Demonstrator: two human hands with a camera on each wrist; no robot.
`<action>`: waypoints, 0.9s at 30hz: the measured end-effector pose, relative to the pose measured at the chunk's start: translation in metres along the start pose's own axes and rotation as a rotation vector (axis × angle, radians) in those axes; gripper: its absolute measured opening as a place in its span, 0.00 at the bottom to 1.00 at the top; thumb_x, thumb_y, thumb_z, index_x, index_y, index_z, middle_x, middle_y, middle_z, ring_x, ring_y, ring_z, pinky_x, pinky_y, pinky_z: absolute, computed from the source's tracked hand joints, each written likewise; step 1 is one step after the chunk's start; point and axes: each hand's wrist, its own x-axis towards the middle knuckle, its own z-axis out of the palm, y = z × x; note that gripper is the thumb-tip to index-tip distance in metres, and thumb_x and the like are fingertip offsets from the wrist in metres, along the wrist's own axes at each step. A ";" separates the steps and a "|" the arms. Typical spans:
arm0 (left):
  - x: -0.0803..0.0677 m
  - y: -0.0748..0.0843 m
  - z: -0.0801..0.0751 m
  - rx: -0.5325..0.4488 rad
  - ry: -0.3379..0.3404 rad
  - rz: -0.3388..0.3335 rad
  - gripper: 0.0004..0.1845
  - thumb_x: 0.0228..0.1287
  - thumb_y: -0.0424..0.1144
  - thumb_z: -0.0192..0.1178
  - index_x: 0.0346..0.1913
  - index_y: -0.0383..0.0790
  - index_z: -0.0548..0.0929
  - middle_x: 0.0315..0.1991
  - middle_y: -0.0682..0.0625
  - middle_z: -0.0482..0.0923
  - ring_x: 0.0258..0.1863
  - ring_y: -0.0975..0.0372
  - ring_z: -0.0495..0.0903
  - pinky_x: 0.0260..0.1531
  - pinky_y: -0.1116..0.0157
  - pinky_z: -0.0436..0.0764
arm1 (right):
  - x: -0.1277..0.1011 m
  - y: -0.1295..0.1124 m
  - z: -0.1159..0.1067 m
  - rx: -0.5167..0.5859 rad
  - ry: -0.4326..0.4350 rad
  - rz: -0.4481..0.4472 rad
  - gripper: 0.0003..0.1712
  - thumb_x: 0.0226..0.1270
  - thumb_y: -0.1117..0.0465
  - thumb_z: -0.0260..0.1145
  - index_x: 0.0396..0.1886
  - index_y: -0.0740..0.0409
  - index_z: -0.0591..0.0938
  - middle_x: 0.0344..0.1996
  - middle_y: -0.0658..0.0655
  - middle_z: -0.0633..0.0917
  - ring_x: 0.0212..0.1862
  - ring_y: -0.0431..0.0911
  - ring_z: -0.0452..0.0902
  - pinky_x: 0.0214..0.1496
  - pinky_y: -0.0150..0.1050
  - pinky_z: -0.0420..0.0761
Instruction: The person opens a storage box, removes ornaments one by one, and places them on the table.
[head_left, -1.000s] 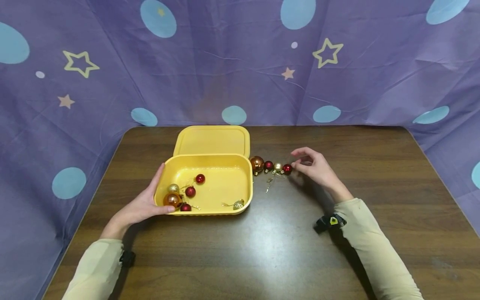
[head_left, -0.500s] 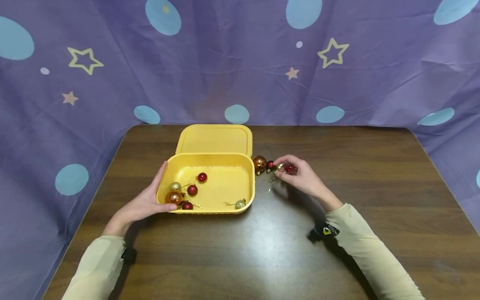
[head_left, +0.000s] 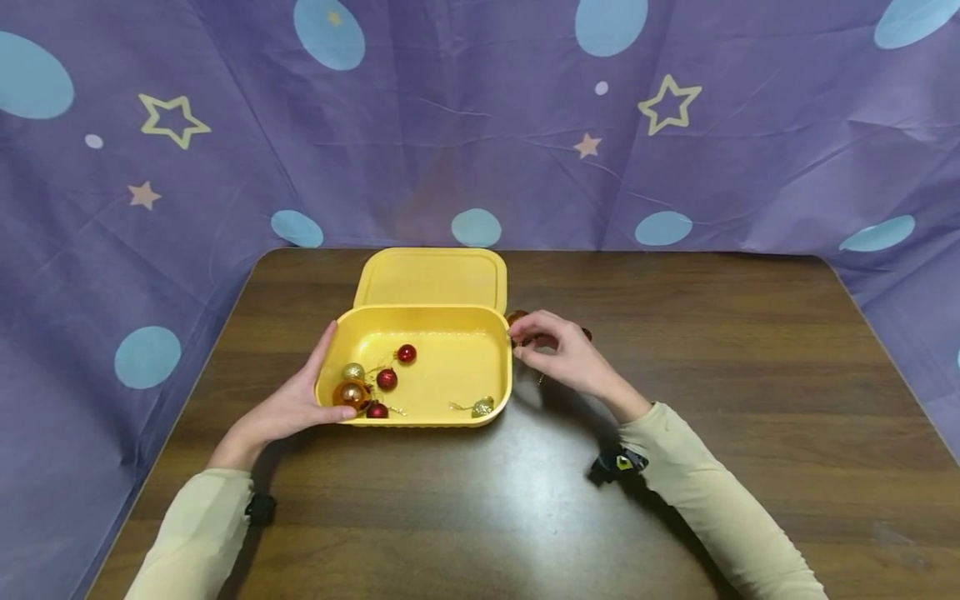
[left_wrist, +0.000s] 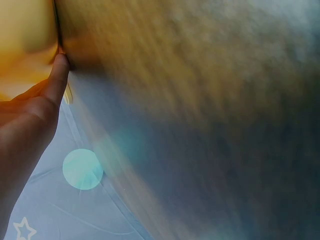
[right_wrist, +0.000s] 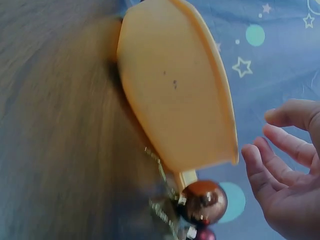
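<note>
My left hand holds the yellow plastic box at its left end, thumb on the front rim and fingers along the left side. Inside lie small Christmas baubles: a copper one, a gold one, several red ones and a textured gold one. My right hand hovers at the box's right edge with bent fingers, over a row of baubles that it mostly hides. In the right wrist view nothing shows between its fingers; a copper bauble and a red bauble sit below.
The yellow lid lies directly behind the box. All of this stands on a brown wooden table, with a purple patterned cloth hanging behind. Gold cords trail from the baubles on the table.
My right hand has moved left along the row of baubles, from the red one at its right end to the copper one beside the box. The left hand keeps its place on the box.
</note>
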 end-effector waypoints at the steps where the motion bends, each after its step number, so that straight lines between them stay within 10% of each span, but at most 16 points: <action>1: 0.000 0.000 0.000 0.002 0.000 0.003 0.65 0.52 0.33 0.72 0.77 0.49 0.28 0.77 0.46 0.26 0.73 0.48 0.35 0.68 0.53 0.40 | 0.002 0.002 0.002 0.006 -0.004 -0.004 0.14 0.57 0.79 0.65 0.45 0.75 0.80 0.42 0.71 0.80 0.43 0.59 0.77 0.47 0.48 0.79; 11: 0.001 -0.002 -0.001 -0.004 -0.001 0.020 0.66 0.51 0.32 0.72 0.77 0.50 0.28 0.76 0.46 0.25 0.72 0.47 0.34 0.68 0.54 0.39 | 0.017 0.004 0.026 -0.003 -0.132 -0.057 0.14 0.60 0.73 0.66 0.46 0.67 0.81 0.44 0.65 0.81 0.46 0.53 0.79 0.47 0.42 0.79; 18: 0.000 -0.001 0.000 -0.006 0.003 0.028 0.65 0.51 0.32 0.72 0.77 0.51 0.29 0.77 0.44 0.26 0.72 0.46 0.36 0.64 0.75 0.45 | 0.026 -0.004 0.049 0.020 -0.255 -0.067 0.15 0.59 0.75 0.64 0.48 0.69 0.79 0.45 0.67 0.80 0.46 0.53 0.80 0.47 0.37 0.80; 27: 0.000 -0.002 0.000 -0.011 -0.004 0.011 0.65 0.52 0.32 0.72 0.77 0.51 0.28 0.77 0.46 0.25 0.72 0.47 0.35 0.68 0.59 0.41 | 0.037 -0.010 0.078 -0.045 -0.367 -0.080 0.16 0.59 0.72 0.66 0.48 0.66 0.80 0.47 0.60 0.81 0.45 0.49 0.80 0.45 0.32 0.79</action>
